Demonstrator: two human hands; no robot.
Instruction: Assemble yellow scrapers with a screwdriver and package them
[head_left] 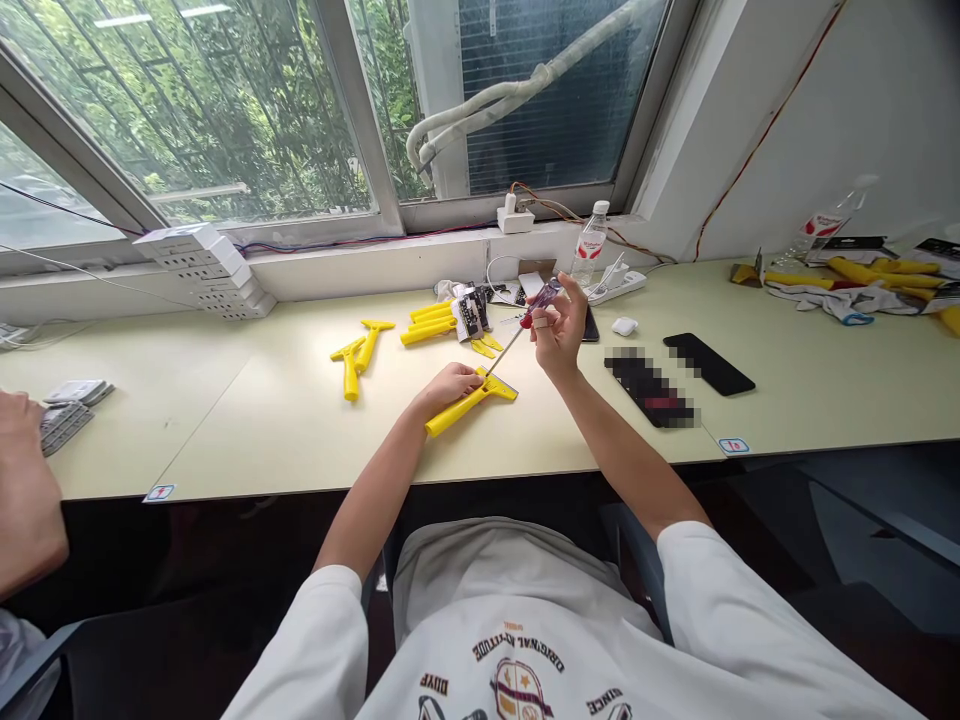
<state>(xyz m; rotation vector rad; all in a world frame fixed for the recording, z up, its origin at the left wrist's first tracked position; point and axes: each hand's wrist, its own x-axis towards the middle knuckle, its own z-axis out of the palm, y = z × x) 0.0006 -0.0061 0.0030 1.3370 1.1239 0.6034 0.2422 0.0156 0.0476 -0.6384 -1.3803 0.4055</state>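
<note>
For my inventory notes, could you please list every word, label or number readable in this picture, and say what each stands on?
"ORIGINAL INSTITUTE": on the shirt, though a little unsure.
"SINCE": on the shirt, right of the crest.
Left of the crest: a word too unclear to read.
Left desk tag: too small to read.
Right desk tag: too small to read.
Bottle: red label print, too blurred to read.

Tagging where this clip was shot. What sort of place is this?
Probably a shared indoor workroom for small hand assembly: a long desk runs under a window, yellow plastic parts lie on it, the right hand holds a screwdriver, and another person's arm shows at the next seat.
</note>
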